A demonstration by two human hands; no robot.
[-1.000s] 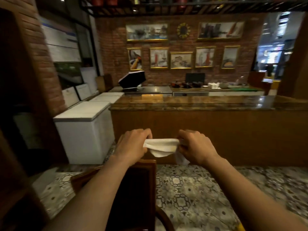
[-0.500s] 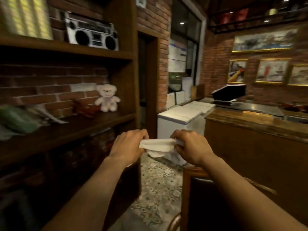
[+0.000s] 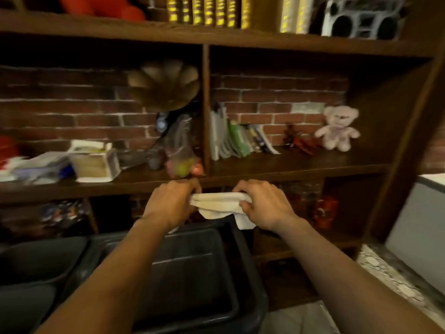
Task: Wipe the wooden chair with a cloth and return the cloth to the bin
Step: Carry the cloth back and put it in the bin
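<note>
Cloth point(image 3: 218, 204) is bunched between both my hands, white, one corner hanging loose under my right wrist. Left hand point(image 3: 172, 203) clamped on its left end, right hand point(image 3: 263, 204) clamped on its right end, fingers curled over the top edge. Same two-hand grip as half a second ago.

Cloth sits in the air above the far rim of the black bin point(image 3: 250, 280), not touching it. Bin is open, dark inside, nothing I can make out in it. My forearms cross over it. A second dark container point(image 3: 36, 261) sits just beside it on the left.

View has swung left and down: a second ago I faced the wooden worktop and the framed pictures, with the chair back below my hands. Half a second ago the shelf was at the left edge and the chair at the lower right. Chair and worktop are out of frame here.

Straight ahead is the wooden shelf unit point(image 3: 289, 165) with brick backing. The teddy bear point(image 3: 338, 127) has shifted from left of my hands to upper right. Leaning books point(image 3: 237, 138) are left of it, a gramophone horn point(image 3: 165, 84) in the next bay, the boombox point(image 3: 363, 16) on the top shelf. White chest freezer point(image 3: 419, 227) at the right edge. Frame is motion-blurred.
</note>
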